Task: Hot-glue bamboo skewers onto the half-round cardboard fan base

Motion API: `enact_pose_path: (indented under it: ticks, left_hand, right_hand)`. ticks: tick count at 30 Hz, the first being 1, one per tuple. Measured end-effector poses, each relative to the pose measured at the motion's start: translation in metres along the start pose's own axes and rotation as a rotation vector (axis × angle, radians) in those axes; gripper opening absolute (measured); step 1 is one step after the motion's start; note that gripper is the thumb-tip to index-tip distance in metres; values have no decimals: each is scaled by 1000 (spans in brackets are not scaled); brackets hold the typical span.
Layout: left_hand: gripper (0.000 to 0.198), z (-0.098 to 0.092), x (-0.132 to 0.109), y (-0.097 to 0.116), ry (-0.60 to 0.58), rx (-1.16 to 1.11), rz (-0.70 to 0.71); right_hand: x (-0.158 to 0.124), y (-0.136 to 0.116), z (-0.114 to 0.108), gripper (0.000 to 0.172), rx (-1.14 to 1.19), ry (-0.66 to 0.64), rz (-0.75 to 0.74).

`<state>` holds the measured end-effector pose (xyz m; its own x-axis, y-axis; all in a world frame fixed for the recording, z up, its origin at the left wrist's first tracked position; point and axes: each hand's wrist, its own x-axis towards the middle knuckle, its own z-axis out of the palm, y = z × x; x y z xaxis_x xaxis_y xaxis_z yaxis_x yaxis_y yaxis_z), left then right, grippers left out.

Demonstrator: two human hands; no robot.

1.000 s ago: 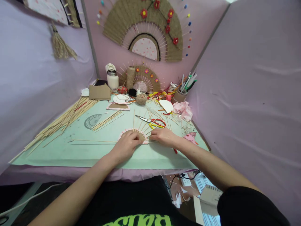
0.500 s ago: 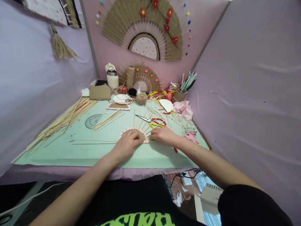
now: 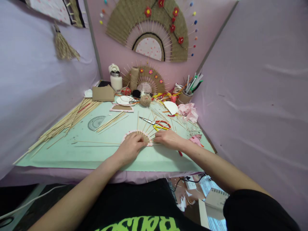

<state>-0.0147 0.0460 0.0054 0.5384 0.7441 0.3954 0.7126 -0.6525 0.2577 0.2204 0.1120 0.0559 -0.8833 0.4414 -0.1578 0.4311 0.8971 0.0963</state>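
A small half-round cardboard fan base [image 3: 145, 138] with a pink-and-white edge lies on the green table. Thin bamboo sticks [image 3: 144, 124] spread out from it like rays, and one long stick [image 3: 96, 142] reaches left. My left hand [image 3: 131, 144] rests on the base, its fingers bent and pressing it down, thumb near the right end. Just right of the base, my right hand [image 3: 165, 138] is closed in a pinch on a bamboo stick; its fingertips are partly hidden. Behind it lie long-nose pliers [image 3: 161, 124] with red and yellow handles.
Bamboo sticks [image 3: 60, 123] are heaped along the left edge, with a smaller bundle [image 3: 112, 122] nearer the middle. A twine ball [image 3: 145, 100], white bottle [image 3: 116, 81], tool holder [image 3: 184, 98] and pink crumpled cloth [image 3: 187, 112] stand or lie at the back. A large fan [image 3: 178, 51] hangs behind.
The whole view has shifted very slightly. Both hands stay in almost the same place on and beside the fan base.
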Motion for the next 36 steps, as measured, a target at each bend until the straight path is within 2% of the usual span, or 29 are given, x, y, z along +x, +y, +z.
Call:
enact_pose_path:
  ticks: [36]
  left_hand:
    - [29, -3, 2, 4, -16, -6, -12]
  right_hand:
    - [0, 0, 1, 22, 8, 20, -14]
